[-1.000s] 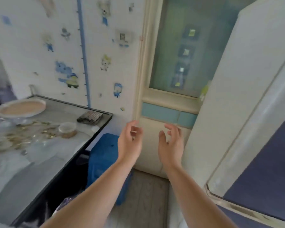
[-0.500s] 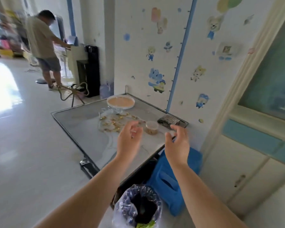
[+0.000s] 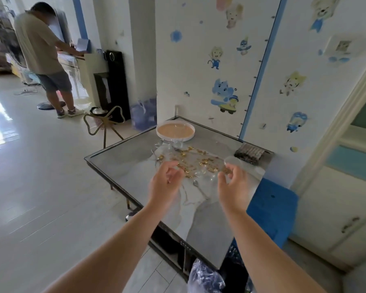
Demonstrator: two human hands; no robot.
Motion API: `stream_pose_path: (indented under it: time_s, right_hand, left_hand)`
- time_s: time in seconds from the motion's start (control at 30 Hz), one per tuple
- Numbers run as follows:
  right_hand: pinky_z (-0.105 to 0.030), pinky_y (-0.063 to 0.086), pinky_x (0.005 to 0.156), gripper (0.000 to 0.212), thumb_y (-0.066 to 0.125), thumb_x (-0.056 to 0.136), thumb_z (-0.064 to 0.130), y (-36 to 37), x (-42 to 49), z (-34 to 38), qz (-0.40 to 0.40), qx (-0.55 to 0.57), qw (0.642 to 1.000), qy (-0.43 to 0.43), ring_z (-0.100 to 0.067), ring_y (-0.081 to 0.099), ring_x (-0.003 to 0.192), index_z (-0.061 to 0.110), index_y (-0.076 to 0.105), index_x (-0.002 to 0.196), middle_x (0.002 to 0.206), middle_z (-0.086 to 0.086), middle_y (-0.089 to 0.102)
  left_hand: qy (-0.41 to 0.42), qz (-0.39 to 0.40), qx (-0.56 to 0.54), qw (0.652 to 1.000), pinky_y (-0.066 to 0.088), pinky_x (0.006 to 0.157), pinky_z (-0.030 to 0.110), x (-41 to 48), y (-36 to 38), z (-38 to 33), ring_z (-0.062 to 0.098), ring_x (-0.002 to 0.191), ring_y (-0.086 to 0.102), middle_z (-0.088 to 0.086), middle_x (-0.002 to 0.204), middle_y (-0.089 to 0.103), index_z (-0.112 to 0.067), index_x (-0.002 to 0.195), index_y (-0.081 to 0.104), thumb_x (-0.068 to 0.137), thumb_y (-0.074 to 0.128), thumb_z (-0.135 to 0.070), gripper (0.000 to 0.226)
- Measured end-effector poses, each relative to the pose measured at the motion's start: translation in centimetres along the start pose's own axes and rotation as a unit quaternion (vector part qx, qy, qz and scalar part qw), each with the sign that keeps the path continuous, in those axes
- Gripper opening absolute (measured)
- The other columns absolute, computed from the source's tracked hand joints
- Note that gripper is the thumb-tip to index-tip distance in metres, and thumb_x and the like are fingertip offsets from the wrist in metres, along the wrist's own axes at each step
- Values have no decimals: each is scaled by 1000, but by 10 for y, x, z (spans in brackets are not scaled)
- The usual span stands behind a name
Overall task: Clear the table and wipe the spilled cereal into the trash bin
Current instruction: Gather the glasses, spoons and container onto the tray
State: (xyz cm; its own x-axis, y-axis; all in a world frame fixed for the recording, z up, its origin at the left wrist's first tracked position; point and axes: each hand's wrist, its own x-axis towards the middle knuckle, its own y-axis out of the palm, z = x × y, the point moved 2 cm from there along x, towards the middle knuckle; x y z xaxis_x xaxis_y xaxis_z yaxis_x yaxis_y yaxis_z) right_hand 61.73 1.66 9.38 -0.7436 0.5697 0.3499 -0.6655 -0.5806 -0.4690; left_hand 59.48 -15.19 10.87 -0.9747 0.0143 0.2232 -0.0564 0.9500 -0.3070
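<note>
Two sets of fingers (image 3: 174,169), loosely curled and empty, above the near edge of the spilled cereal (image 3: 197,163): clearing not yet begun.
Left hand (image 3: 165,182) and right hand (image 3: 234,187) apart, touching nothing. Spoon (image 3: 195,182) just nearer than the spill, small cup (image 3: 232,161) at its right, dark cloth (image 3: 249,154) farther right, footed dish (image 3: 175,130) behind. Next, likely: dishes lifted off, then cloth taken. Trash bin (image 3: 205,278) under the table (image 3: 125,163) corner on the spill's near side; open floor to its left, wall and blue stool (image 3: 270,210) close at right.
</note>
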Motion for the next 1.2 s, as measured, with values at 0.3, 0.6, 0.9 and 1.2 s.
stream_pose_path:
  time_s: [0.3,0.6,0.9,1.2]
  right_hand:
    - [-29,43,80,34,52,91,15,117,62,-5,3,14,999,45,-18,52,104,10,50,124,127,-10,48]
    - [-41,49,88,36,54,88,13,228,158,8,12,-9,997,82,-24,53,107,10,51,123,123,-11,52]
    - [-38,47,88,33,55,86,15,265,209,-28,-18,-53,991,124,-22,53,105,12,54,119,120,-10,55]
    - [-36,46,89,30,52,89,17,339,245,-46,-27,-93,976,196,-19,52,108,17,52,119,124,-6,53]
  left_hand:
    - [-16,34,18,999,39,61,3,112,-9,64,-6,75,50,-15,87,56,-16,116,57,90,56,-24,27]
    - [-16,86,104,991,40,70,12,249,-24,98,6,88,57,-7,103,62,-22,117,56,90,55,-28,28]
    - [-48,137,103,984,38,62,11,345,0,144,-1,77,51,-7,96,59,-18,119,56,91,55,-27,29]
    - [-58,239,88,965,38,63,12,454,16,207,0,76,52,-13,87,56,-20,115,56,90,56,-28,26]
